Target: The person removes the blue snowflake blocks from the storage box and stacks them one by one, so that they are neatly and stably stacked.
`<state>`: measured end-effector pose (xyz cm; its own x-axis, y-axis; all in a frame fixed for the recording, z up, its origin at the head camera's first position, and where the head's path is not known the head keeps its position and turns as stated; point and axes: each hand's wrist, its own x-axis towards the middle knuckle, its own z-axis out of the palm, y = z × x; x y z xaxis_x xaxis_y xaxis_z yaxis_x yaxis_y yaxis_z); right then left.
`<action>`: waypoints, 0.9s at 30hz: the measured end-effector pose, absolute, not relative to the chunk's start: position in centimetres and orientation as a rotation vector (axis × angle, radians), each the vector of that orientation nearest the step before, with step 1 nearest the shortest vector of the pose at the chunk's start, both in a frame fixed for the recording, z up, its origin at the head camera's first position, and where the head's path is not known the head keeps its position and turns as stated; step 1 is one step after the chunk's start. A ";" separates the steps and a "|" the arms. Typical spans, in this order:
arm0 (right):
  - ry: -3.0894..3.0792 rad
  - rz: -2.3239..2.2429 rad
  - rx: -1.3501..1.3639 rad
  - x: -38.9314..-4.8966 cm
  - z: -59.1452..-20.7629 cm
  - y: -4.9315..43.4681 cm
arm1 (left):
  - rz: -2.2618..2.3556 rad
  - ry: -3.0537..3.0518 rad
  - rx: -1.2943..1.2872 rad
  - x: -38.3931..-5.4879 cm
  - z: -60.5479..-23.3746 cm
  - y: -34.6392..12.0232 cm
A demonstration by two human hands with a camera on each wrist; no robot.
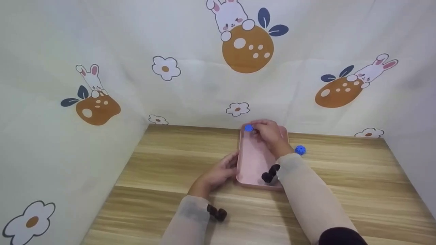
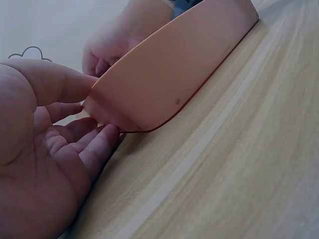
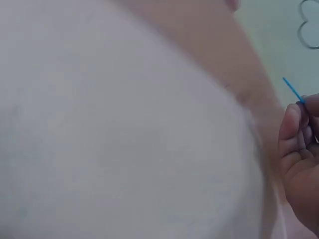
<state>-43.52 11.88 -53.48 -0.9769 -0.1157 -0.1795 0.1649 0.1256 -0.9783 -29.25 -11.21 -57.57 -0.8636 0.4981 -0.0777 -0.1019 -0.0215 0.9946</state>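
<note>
A shallow pink tray (image 1: 255, 160) lies on the wooden table near the back wall. My left hand (image 1: 218, 173) holds it at the left side. In the left wrist view, one digit of that hand (image 2: 45, 144) reaches the tray's rim (image 2: 164, 74) while other fingertips meet its lower edge. Over the tray's far left corner, my right hand (image 1: 270, 134) pinches a blue snowflake disc (image 1: 249, 128) between thumb and finger. Seen edge-on in the right wrist view, the disc (image 3: 293, 89) is a thin blue line. The right sleeve covers part of the tray's right side.
Another blue snowflake disc (image 1: 300, 150) rests on the table (image 1: 354, 177), right of the tray and beside the right wrist. Pale cloth walls (image 1: 190, 92) printed with rabbits and flowers enclose the table at the back and both sides.
</note>
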 end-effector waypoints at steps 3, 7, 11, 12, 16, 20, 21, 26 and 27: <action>2.148 -1.998 0.058 -43.5 -52.1 12.3 | 1.943 1.844 0.417 -29.2 -57.6 -11.2; 2.086 -2.079 -0.005 -43.2 -50.5 13.3 | 1.944 1.849 0.421 -29.3 -57.7 -11.3; 2.076 -2.100 0.015 -42.1 -49.5 15.2 | 1.936 1.842 0.419 -29.3 -57.6 -11.4; 2.073 -2.109 0.020 -41.8 -49.3 15.8 | 1.935 1.839 0.418 -29.3 -57.5 -11.4; 2.025 -2.167 0.041 -40.2 -49.0 17.9 | 1.935 1.832 0.410 -29.3 -57.4 -11.3; 1.958 -2.261 0.044 -38.5 -49.1 19.9 | 1.934 1.838 0.402 -29.3 -57.5 -11.3; 1.953 -2.281 0.040 -38.2 -49.1 20.5 | 1.935 1.840 0.401 -29.4 -57.6 -11.3; 1.954 -2.335 0.043 -36.7 -49.3 23.2 | 1.943 1.840 0.408 -29.4 -57.7 -11.2; 1.942 -2.352 0.049 -36.4 -49.4 23.8 | 1.944 1.839 0.413 -29.3 -57.7 -11.2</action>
